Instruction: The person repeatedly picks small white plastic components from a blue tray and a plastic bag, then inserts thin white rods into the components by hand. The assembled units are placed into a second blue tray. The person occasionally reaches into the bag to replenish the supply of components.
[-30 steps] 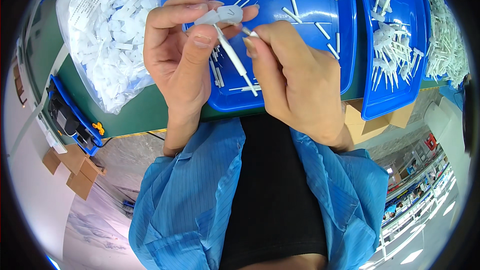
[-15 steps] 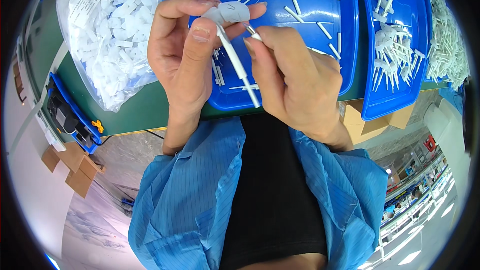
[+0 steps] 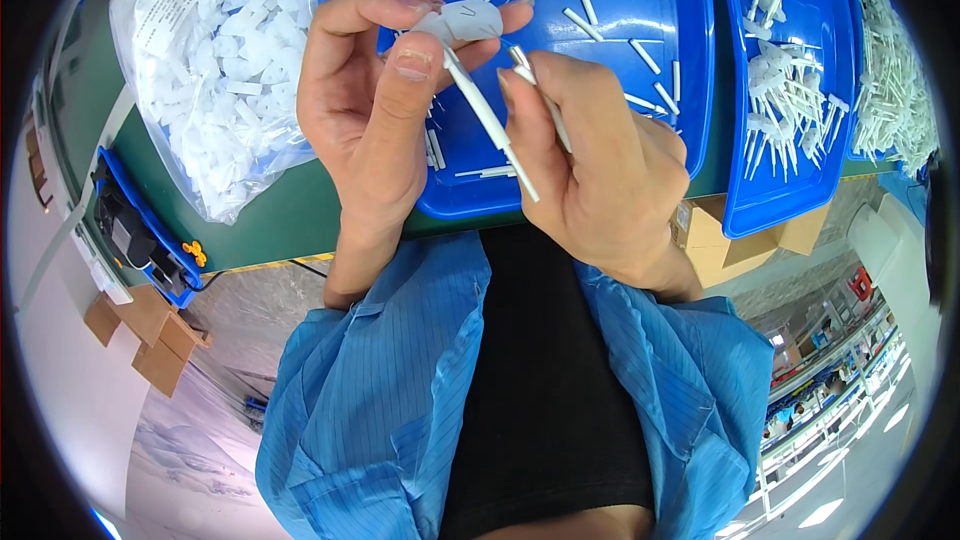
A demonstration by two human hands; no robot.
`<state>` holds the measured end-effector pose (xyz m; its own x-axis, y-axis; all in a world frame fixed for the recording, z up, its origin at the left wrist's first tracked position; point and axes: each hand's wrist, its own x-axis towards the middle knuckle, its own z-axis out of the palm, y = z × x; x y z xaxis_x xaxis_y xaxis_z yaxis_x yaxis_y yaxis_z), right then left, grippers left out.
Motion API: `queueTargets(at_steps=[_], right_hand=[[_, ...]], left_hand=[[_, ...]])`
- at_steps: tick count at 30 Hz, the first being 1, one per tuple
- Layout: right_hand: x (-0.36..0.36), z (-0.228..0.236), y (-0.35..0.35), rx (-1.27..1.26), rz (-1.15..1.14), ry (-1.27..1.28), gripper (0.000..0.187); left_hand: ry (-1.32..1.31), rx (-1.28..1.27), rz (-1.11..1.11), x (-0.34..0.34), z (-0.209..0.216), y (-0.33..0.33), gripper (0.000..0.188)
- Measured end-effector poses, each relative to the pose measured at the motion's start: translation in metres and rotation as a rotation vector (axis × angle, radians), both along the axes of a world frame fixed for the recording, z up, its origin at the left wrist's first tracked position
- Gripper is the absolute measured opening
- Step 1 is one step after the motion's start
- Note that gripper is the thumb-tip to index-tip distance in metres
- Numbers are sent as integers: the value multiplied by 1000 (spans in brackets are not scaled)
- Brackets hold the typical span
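- Fingers of the left hand [image 3: 370, 130] clamp a rounded, whitish plastic piece [image 3: 470, 20] with a white rod [image 3: 478, 105].
- Right hand [image 3: 615, 160] pinches a slim, metal-tipped white stick [image 3: 556, 127], nearby.

Bright light; soft glare on blue tray [image 3: 630, 12]; fisheye bending, black corners.

Green, smooth-looking worktop [image 3: 290, 215], near edge trimmed in yellow. At left, clear plastic bag [image 3: 235, 90] full of small white pieces, lying flat. In middle, wide blue plastic tray [image 3: 630, 20] with rounded corners. To right, narrower blue plastic tray [image 3: 768, 202], near end jutting past worktop's edge. Just beyond, another blue tray [image 3: 864, 155], partly hidden under thin white sticks.
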<state>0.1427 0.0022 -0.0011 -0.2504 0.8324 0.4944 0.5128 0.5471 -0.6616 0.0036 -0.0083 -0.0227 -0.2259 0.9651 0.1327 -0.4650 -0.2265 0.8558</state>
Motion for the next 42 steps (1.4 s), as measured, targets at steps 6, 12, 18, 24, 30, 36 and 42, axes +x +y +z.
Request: queueTargets(at_steps=[6,12,18,24,30,36,42], right_hand=[[6,5,-1,-178,131,-43,9],[8,14,-5,-439,151,165,7],[10,15,6,-448,215,199,7],[20,13,9,-888,429,537,13],[15,7,-1,-234,242,55,16],[17,1,0,-68,250,105,18],[31,-14,14,-173,430,211,21]], left_hand=[[7,-35,21,-1,1,-4,22],[43,38,-40,-3,-2,-4,22],[273,170,-7,-8,-1,-3,28],[225,122,-40,-17,2,-6,26],[419,256,-6,-19,6,-1,23],[469,396,-105,-24,6,0,30],[680,196,-66,-15,15,-3,53]])
